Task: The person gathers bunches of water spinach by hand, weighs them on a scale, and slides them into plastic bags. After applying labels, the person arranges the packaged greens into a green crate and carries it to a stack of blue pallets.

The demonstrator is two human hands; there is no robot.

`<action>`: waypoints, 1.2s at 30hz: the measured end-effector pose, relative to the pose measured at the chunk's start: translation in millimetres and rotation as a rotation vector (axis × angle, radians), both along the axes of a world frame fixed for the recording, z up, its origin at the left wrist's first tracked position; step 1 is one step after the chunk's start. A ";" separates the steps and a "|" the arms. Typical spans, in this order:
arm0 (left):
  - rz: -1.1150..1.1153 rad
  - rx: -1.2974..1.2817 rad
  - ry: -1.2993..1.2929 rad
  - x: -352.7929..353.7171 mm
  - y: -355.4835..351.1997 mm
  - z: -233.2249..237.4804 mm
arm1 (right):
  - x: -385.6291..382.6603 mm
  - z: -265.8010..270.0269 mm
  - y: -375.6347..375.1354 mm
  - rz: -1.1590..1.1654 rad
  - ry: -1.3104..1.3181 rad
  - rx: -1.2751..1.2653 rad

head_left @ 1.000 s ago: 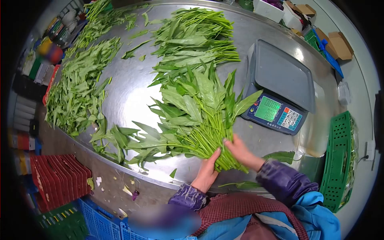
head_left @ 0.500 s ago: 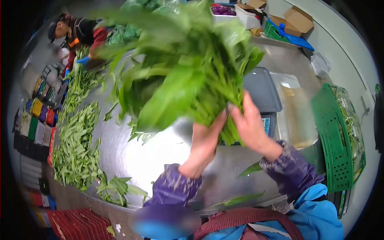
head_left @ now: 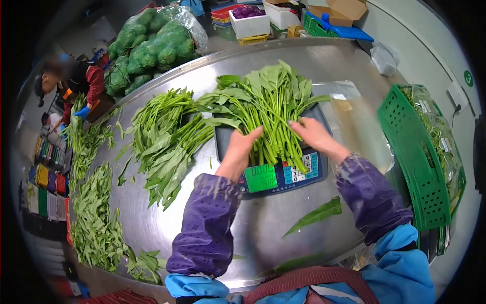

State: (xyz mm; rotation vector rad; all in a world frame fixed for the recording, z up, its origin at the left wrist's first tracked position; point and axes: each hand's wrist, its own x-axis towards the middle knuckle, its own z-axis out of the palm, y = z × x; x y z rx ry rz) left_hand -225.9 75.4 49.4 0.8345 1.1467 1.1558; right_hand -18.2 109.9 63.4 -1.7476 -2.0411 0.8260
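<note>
The bunch (head_left: 263,109) lies on the scale (head_left: 283,177), its long axis running away from the person: cut stems point back toward the display, and leaves fan out over the far edge. The left hand (head_left: 242,147) presses against the stems' left side with fingers stretched out. The right hand (head_left: 315,134) rests on their right side, fingers straight; neither hand wraps round the stems. Half a second ago both hands held the bunch up in the air, leaves uppermost; a second ago it lay on the table (head_left: 273,228) left of the scale.
</note>
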 end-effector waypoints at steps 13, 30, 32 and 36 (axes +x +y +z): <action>0.331 0.052 0.026 -72.4 -75.3 -4.7 | 179.9 -85.3 -116.2 -0.106 -0.533 0.203; 0.223 0.093 0.202 -60.0 -69.7 2.4 | 107.1 31.7 -116.6 0.210 -0.608 0.076; 0.117 0.024 0.375 -42.8 -48.2 3.0 | 74.9 45.6 -94.6 0.208 -0.273 0.265; 0.068 0.123 0.796 -20.8 -14.4 -13.3 | 10.9 47.6 -53.9 0.383 -0.082 0.571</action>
